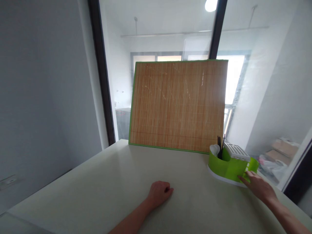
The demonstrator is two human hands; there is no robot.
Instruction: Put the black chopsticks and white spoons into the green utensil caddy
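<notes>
On the white table point(131, 175), my left hand point(159, 193) rests in a loose fist with no object visible in it. At the right, my right hand point(260, 185) grips the near right end of a green utensil holder point(220, 167), its thumb against the front wall; the fingertips are partly hidden. The holder has a white base and a white slotted top block point(237, 151). White spoons point(214, 149) and dark chopsticks point(220, 146) stand in its left compartment.
A bamboo mat with green edging point(177, 107) stands upright at the table's back, behind the holder. Beyond it are glass panels with dark frames point(103, 71). A grey wall point(48, 81) borders the left. Cardboard boxes and plastic bags point(280, 159) lie beyond the glass at right.
</notes>
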